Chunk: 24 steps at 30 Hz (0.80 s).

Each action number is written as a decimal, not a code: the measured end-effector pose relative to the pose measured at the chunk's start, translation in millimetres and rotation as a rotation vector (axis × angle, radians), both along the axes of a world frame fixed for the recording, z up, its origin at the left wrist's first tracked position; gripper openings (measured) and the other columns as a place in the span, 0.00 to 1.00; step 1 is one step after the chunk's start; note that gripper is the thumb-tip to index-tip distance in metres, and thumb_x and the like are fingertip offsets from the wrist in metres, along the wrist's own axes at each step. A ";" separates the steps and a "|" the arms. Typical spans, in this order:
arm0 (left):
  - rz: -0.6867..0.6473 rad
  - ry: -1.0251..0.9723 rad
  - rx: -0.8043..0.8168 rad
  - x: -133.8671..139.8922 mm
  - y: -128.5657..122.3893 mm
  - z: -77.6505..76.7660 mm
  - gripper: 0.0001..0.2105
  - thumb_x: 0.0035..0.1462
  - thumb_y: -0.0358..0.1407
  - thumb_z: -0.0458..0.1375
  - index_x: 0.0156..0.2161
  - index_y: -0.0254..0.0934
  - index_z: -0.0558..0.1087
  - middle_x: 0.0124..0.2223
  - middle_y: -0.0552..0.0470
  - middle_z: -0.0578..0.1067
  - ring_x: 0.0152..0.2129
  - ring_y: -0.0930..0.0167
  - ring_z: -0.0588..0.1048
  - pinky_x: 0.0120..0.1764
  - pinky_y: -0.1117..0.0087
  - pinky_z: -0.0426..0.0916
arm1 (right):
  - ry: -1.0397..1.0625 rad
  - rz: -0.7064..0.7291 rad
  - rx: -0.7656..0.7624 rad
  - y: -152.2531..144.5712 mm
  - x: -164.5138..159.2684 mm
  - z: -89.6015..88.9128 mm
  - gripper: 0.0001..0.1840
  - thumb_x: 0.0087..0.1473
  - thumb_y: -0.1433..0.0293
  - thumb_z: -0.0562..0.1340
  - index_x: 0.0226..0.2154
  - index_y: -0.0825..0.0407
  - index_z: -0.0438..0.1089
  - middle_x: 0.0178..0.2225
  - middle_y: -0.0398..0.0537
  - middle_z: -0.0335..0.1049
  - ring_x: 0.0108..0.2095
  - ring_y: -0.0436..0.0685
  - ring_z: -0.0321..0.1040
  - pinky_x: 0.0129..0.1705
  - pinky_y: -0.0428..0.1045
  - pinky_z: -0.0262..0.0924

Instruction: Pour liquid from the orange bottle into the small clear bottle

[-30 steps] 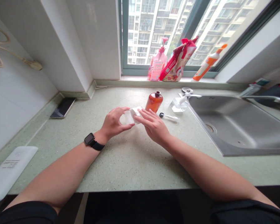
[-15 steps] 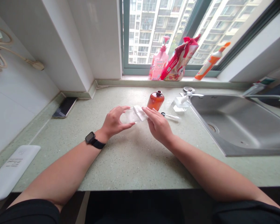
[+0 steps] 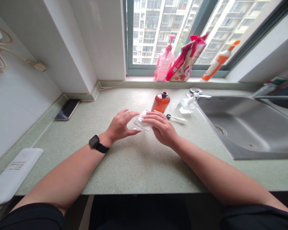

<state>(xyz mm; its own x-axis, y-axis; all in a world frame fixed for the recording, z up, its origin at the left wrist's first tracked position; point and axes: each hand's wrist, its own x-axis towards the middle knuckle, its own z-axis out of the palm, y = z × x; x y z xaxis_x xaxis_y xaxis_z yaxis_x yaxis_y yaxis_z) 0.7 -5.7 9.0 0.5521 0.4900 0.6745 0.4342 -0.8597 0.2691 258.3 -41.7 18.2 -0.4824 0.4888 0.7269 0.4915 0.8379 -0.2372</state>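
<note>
My left hand (image 3: 121, 127) curves its thumb and fingers around a clear, see-through container (image 3: 133, 124), held just above the counter. My right hand (image 3: 163, 127) presses a white tissue (image 3: 144, 124) onto the container's right side, fingers laid over it. Much of the container is hidden by the tissue. Directly behind the right hand stands an amber bottle (image 3: 161, 103) with its neck uncapped. To its right lies a slim whitish piece with a black end (image 3: 179, 119). Farther right is a clear square bottle with a white pump (image 3: 187, 104).
A steel sink (image 3: 227, 137) is set into the counter (image 3: 134, 169) on the right. A pink pump bottle (image 3: 163, 65), a red bag (image 3: 187, 60) and an orange-white bottle (image 3: 217, 66) line the windowsill. A phone (image 3: 67, 109) and a white device (image 3: 16, 174) lie at left.
The container has turned between my hands, and the tissue now covers more of its near side. My right fingers have slid left over the tissue.
</note>
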 end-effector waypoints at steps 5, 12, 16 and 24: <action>-0.004 0.035 -0.014 0.0 -1.1 0.5 0.28 0.64 0.48 0.68 0.64 0.41 0.70 0.58 0.45 0.82 0.55 0.60 0.82 0.69 0.49 0.67 | -0.071 -0.002 0.016 -4.4 -0.3 0.9 0.19 0.72 0.75 0.56 0.55 0.41 0.76 0.57 0.43 0.81 0.65 0.58 0.71 0.74 0.66 0.58; 0.198 -0.033 -0.095 -2.3 -0.6 3.3 0.31 0.59 0.50 0.72 0.63 0.43 0.71 0.58 0.44 0.82 0.55 0.57 0.82 0.66 0.48 0.70 | 0.087 -0.186 -0.080 -11.4 4.1 11.2 0.21 0.69 0.72 0.56 0.55 0.37 0.78 0.53 0.48 0.79 0.60 0.63 0.73 0.67 0.66 0.67; 0.331 -0.134 -0.155 -4.8 1.4 2.3 0.31 0.58 0.50 0.72 0.62 0.42 0.72 0.58 0.45 0.82 0.51 0.58 0.83 0.59 0.54 0.76 | 0.184 -0.181 -0.179 -3.4 7.1 11.9 0.17 0.70 0.70 0.57 0.53 0.43 0.79 0.45 0.49 0.82 0.47 0.60 0.79 0.57 0.60 0.73; 0.394 -0.184 -0.205 -7.0 4.1 0.6 0.32 0.56 0.52 0.73 0.61 0.42 0.72 0.58 0.45 0.81 0.49 0.58 0.84 0.53 0.58 0.80 | -0.110 0.099 -0.523 2.2 11.7 13.3 0.12 0.68 0.67 0.61 0.49 0.49 0.78 0.36 0.45 0.81 0.34 0.52 0.76 0.39 0.48 0.68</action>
<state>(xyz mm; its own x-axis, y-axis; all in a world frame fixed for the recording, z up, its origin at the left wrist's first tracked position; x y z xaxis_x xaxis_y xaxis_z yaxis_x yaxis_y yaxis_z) -6.3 -1.6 9.5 0.1784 0.7712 0.6111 0.6458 -0.5603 0.5186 269.9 -39.6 31.4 -0.6038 0.7202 0.3416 0.4617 0.6653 -0.5867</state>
